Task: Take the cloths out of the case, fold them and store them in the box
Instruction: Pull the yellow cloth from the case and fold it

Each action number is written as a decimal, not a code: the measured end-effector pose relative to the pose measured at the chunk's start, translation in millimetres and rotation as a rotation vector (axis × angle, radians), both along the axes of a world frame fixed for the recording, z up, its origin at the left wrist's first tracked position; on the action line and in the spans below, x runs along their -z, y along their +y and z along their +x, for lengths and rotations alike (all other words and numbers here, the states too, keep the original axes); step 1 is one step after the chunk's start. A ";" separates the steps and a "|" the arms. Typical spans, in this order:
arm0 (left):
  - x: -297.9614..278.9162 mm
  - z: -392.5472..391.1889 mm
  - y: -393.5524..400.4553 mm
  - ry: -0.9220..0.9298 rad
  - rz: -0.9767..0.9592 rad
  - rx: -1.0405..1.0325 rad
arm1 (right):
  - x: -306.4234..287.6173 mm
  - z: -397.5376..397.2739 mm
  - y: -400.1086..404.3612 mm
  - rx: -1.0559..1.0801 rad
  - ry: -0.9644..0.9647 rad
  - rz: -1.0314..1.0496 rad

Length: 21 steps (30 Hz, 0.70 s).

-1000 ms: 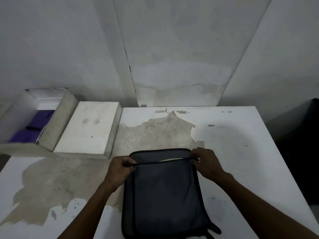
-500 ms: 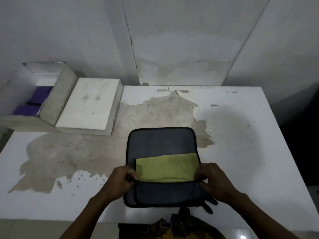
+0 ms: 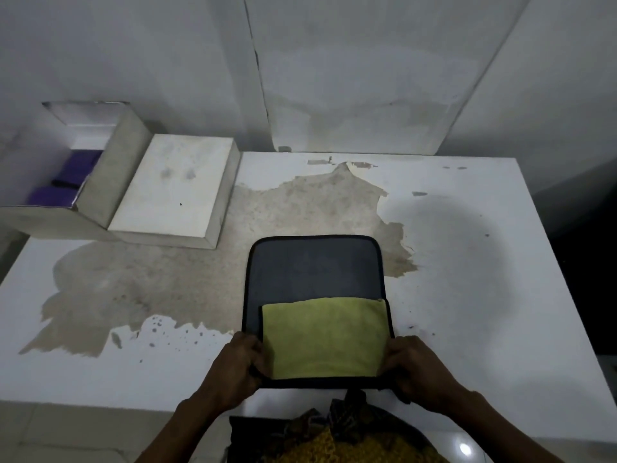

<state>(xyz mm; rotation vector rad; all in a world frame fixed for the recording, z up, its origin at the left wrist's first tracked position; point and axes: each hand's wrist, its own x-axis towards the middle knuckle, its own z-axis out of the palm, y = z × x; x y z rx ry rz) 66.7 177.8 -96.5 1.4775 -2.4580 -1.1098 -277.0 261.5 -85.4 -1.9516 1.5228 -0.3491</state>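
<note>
A dark grey zip case (image 3: 314, 269) lies open on the white table near its front edge. A folded yellow-green cloth (image 3: 325, 335) rests in its near half. My left hand (image 3: 238, 365) grips the case's folded-back flap at the near left corner, beside the cloth. At the near right corner my right hand (image 3: 417, 369) holds the flap the same way. The open white box (image 3: 130, 142) stands at the far left, with a purple cloth (image 3: 63, 182) inside.
The box's white lid (image 3: 177, 185) lies flat next to the box on its right. The table (image 3: 467, 262) has a large worn brown patch; its front edge runs just before my body. A wall closes the back.
The shut case was opened. Both hands drew its top flap toward me, further now than half a second ago, baring the yellow-green cloth. The camera tilted downward.
</note>
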 end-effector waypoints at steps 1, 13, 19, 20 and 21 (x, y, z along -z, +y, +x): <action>-0.1 0.1 0.5 -0.002 -0.019 0.031 | 1.5 -0.2 1.2 -0.007 0.002 0.004; -19.2 -15.3 -31.3 -0.162 0.172 -0.087 | -1.8 7.3 -22.5 0.497 -0.029 -0.035; -8.7 -29.6 -72.2 -0.188 0.016 -0.185 | 9.8 -5.3 -69.4 0.521 -0.012 0.099; -5.7 -30.6 -75.6 -0.236 0.050 -0.149 | 12.5 -8.6 -74.6 0.455 0.025 0.155; -5.3 -31.9 -77.1 -0.254 0.072 -0.135 | 14.1 -10.9 -78.6 0.409 0.066 0.187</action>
